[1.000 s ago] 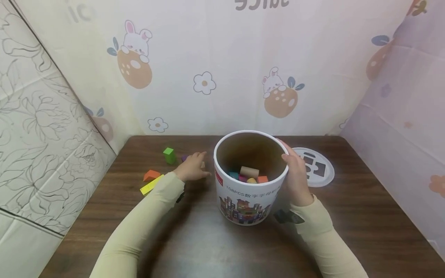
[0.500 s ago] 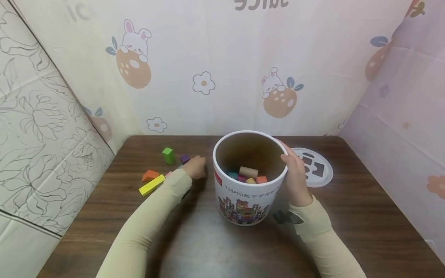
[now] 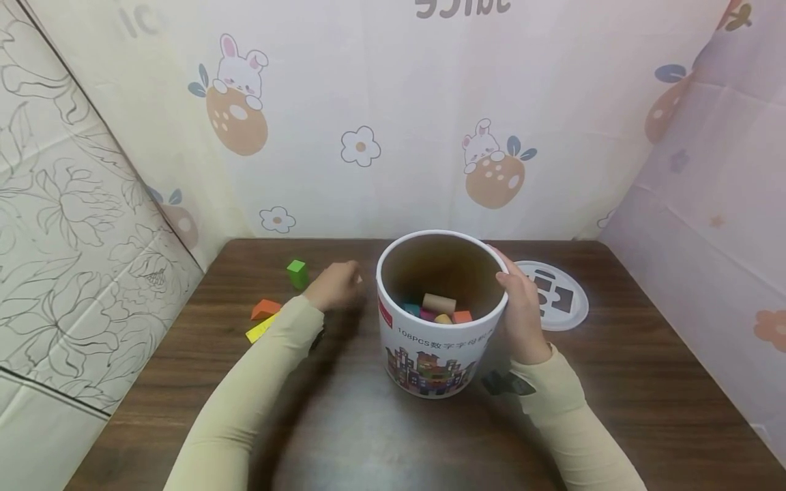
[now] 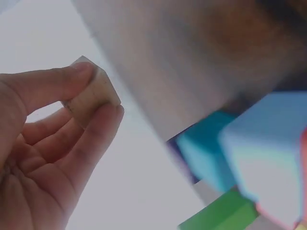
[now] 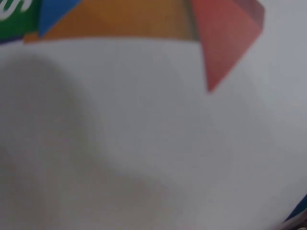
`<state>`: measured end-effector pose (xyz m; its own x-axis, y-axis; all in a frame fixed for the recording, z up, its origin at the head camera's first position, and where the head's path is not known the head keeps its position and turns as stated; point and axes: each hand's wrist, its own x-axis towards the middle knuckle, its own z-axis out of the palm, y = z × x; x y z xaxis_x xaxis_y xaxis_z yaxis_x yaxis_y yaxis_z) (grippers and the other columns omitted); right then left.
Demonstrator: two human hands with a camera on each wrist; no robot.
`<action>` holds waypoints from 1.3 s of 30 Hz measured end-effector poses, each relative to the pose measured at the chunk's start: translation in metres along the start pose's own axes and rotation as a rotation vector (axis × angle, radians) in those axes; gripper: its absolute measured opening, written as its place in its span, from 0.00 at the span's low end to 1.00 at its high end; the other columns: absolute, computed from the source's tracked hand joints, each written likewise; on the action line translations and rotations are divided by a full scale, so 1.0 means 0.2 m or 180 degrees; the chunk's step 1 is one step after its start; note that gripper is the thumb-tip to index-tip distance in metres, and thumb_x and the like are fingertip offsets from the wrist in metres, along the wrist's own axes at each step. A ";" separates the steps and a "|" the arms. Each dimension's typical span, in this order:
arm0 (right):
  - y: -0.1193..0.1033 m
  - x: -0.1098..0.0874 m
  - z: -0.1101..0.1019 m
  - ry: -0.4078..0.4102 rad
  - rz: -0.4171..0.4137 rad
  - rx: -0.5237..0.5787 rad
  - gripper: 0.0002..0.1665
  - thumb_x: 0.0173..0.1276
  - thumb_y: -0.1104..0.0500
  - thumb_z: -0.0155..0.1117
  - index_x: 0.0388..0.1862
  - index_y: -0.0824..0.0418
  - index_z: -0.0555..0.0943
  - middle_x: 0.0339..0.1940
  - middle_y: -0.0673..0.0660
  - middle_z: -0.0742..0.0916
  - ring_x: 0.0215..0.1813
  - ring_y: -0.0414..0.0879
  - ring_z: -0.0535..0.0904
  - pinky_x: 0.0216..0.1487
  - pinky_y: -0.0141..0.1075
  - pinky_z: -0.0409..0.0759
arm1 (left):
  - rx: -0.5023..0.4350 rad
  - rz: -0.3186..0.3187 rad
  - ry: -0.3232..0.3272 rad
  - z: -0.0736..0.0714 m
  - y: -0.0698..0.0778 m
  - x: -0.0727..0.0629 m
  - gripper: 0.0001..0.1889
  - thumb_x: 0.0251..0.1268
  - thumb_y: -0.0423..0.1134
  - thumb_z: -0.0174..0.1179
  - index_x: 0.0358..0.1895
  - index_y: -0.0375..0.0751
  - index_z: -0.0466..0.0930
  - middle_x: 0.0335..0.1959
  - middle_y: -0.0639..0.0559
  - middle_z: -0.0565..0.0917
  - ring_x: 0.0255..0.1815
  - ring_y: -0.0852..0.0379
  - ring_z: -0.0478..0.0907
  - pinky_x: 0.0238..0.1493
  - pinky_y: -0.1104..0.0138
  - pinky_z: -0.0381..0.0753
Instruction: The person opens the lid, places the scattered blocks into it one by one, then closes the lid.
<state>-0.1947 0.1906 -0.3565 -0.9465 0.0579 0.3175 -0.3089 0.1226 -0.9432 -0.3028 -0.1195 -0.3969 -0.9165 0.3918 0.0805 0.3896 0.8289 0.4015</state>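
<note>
Between thumb and fingers, my left hand (image 3: 336, 285) pinches a small natural-wood block (image 4: 93, 96), plainest in the left wrist view. That hand is above the table, left of a white printed bucket (image 3: 437, 354). My right hand (image 3: 522, 310) grips the bucket's right side, thumb at the rim. Several colored blocks lie inside, among them a wooden cylinder (image 3: 439, 304) and an orange block (image 3: 462, 317). The right wrist view is filled by the bucket's printed wall (image 5: 144, 120). Teal (image 4: 211, 148) and green (image 4: 223, 213) blocks show near my left hand in its wrist view.
On the table's left lie a green block (image 3: 297, 275), an orange arch-like block (image 3: 265, 309) and a yellow block (image 3: 260, 329), partly behind my left sleeve. A white lid (image 3: 561, 300) with shaped holes lies right of the bucket. Patterned cloth hangs behind the table (image 3: 638, 382).
My left hand first reached over the blocks, then drew its fingers in, and is now a little raised with the wooden block pinched. The right hand and bucket have stayed put.
</note>
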 end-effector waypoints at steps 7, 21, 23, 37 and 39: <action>0.00 0.00 0.00 0.0038 -0.0030 0.0020 0.29 0.76 0.56 0.34 0.72 0.55 0.70 0.70 0.56 0.75 0.65 0.42 0.70 0.65 0.34 0.72 | -0.0281 0.0091 0.0203 -0.22 0.11 -0.07 0.18 0.68 0.36 0.59 0.59 0.36 0.76 0.47 0.43 0.83 0.47 0.48 0.81 0.51 0.55 0.83; 0.00 0.00 0.00 0.0010 -0.0035 0.0060 0.29 0.76 0.55 0.34 0.71 0.54 0.70 0.70 0.56 0.75 0.66 0.47 0.70 0.66 0.37 0.72 | -0.0867 0.1273 0.1168 -0.43 0.46 -0.19 0.26 0.65 0.33 0.63 0.65 0.33 0.72 0.48 0.41 0.82 0.49 0.50 0.76 0.55 0.60 0.81; 0.00 0.00 0.00 0.0010 -0.0035 0.0070 0.29 0.76 0.55 0.35 0.71 0.54 0.70 0.70 0.56 0.76 0.65 0.46 0.70 0.64 0.35 0.72 | -0.0872 0.1475 0.1107 -0.41 0.52 -0.19 0.25 0.65 0.33 0.63 0.64 0.32 0.73 0.50 0.41 0.82 0.49 0.50 0.77 0.54 0.61 0.81; 0.00 0.00 0.00 0.0022 0.0068 -0.0120 0.30 0.76 0.54 0.32 0.73 0.52 0.69 0.72 0.53 0.73 0.68 0.43 0.68 0.64 0.31 0.69 | -0.0654 0.1315 -0.0067 -0.33 0.75 -0.13 0.23 0.67 0.39 0.62 0.65 0.43 0.74 0.46 0.56 0.81 0.44 0.61 0.74 0.47 0.71 0.78; 0.00 0.00 0.00 0.0013 0.0064 -0.0103 0.30 0.76 0.54 0.32 0.73 0.52 0.69 0.72 0.53 0.73 0.68 0.43 0.68 0.64 0.30 0.70 | -0.0509 0.1360 -0.0152 -0.32 0.76 -0.10 0.23 0.67 0.40 0.62 0.64 0.42 0.75 0.45 0.55 0.81 0.44 0.61 0.74 0.47 0.71 0.77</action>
<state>-0.1942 0.1897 -0.3563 -0.9520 0.0647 0.2991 -0.2867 0.1533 -0.9457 -0.2299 -0.0269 -0.2785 -0.6699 0.7063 0.2288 0.7095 0.5183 0.4774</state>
